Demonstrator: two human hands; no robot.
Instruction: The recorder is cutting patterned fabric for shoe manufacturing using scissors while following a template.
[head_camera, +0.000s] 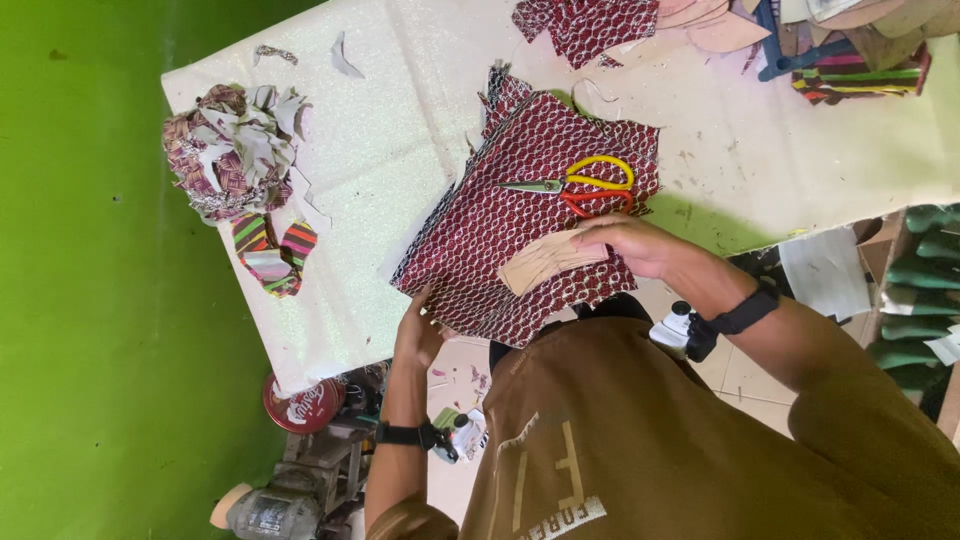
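While the right hand (625, 245) presses a tan paper pattern piece (545, 262) flat on the dark red printed fabric (510, 200) on the bench (400, 130), left hand (415, 330) fingers pinch the fabric's edge; tugging could shift the pattern, or jostle the yellow-and-orange-handled scissors (580, 185) lying nearby.

Cream-covered table (400, 150): patterned red fabric (520, 220), scrap heap (235, 150), striped offcuts (275, 255), second red piece (590, 25)

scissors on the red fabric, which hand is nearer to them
Right. The right hand rests on a tan paper pattern piece just below the scissors. The left hand grips the red patterned fabric at its near edge, farther away.
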